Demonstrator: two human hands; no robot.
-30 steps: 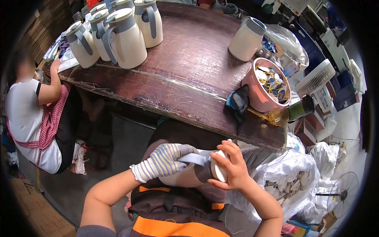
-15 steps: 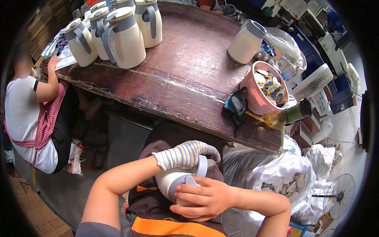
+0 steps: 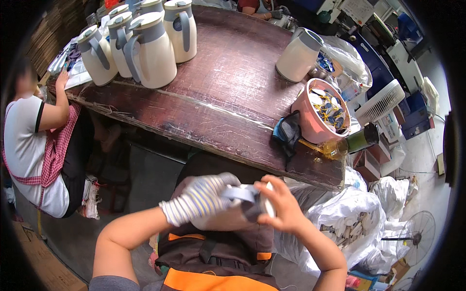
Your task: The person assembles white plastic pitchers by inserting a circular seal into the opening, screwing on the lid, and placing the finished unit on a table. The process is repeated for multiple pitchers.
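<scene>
A cream jug (image 3: 225, 219) with a grey collar and handle lies on its side across my lap, smeared by motion. My left hand (image 3: 206, 196), in a striped knit glove, is wrapped over the jug beside its handle. My bare right hand (image 3: 283, 206) grips the lid end, thumb and fingers curved around the white lid (image 3: 268, 201). Whether the lid is seated or loose I cannot tell. Several similar cream jugs (image 3: 154, 58) with grey handles stand upright at the table's far left. Another jug (image 3: 298, 56) stands at the far right, a dark opening at its top.
The dark wooden table (image 3: 218, 82) lies ahead. On its right stand a pink bucket (image 3: 303, 109) of small tagged parts, a dark cloth pouch (image 3: 290, 131) and a bottle (image 3: 361, 139). White plastic sacks (image 3: 315, 218) crowd my right, near a fan (image 3: 420, 237). A co-worker (image 3: 41, 140) sits at left.
The jug has swung round so its lid end points right. My left hand has moved left and down; my right hand has moved up and right onto the lid end.
</scene>
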